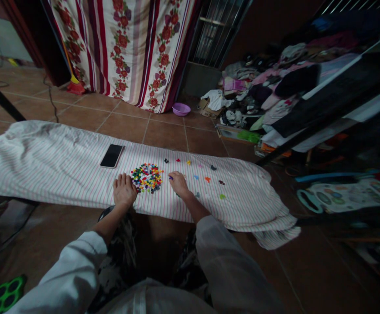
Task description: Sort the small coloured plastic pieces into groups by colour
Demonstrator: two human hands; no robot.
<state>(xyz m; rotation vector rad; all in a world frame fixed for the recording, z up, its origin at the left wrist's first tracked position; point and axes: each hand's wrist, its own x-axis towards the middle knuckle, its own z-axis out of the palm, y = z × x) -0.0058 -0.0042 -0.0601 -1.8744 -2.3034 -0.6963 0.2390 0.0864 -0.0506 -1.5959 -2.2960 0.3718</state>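
A mixed pile of small colourful pieces (147,178) lies on the striped cloth (78,174). My left hand (124,189) rests flat on the cloth at the pile's left edge, fingers stretched out. Right of the pile, my right hand (178,183) has its fingers pressed together on a small purple piece (171,177). Beyond it are small single-colour groups: black (166,161), red (178,160), yellow (189,162), orange (207,179), blue (196,177), dark (213,167) and green (222,196). Part of the cloth is hidden under my right hand.
A phone (111,156) lies on the cloth left of the pile. Past the far edge, a purple basin (181,109) stands on the tiled floor near a floral curtain (121,52). Clothes (275,87) are heaped at the right, behind a dark slanting bar.
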